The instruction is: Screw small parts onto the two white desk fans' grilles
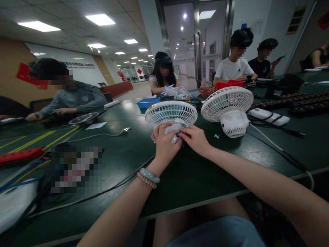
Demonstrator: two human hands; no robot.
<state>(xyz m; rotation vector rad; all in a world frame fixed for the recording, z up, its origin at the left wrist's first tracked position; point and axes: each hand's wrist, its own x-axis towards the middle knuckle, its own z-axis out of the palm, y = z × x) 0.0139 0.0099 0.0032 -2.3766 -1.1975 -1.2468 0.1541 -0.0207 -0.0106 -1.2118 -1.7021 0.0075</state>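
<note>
A white fan (171,111) with a round grille rests on the green table in front of me, its grille tilted upward. My left hand (166,139) is wrapped round the fan's rear housing, with a bracelet and a bangle on its wrist. At the same housing my right hand (194,137) pinches something small and dark, too small to name. Most of the housing is hidden behind my fingers. To the right stands a second white fan (235,127), its rear housing down on the table. A small pale blue piece (216,136) lies between the two fans.
A blue tray (148,103) and a red tray (228,84) stand farther back, near clear plastic bags (180,92). A white strap-wrapped device (269,116) lies at right. Cables and a plug (125,131) cross the left side. Several people sit around the table.
</note>
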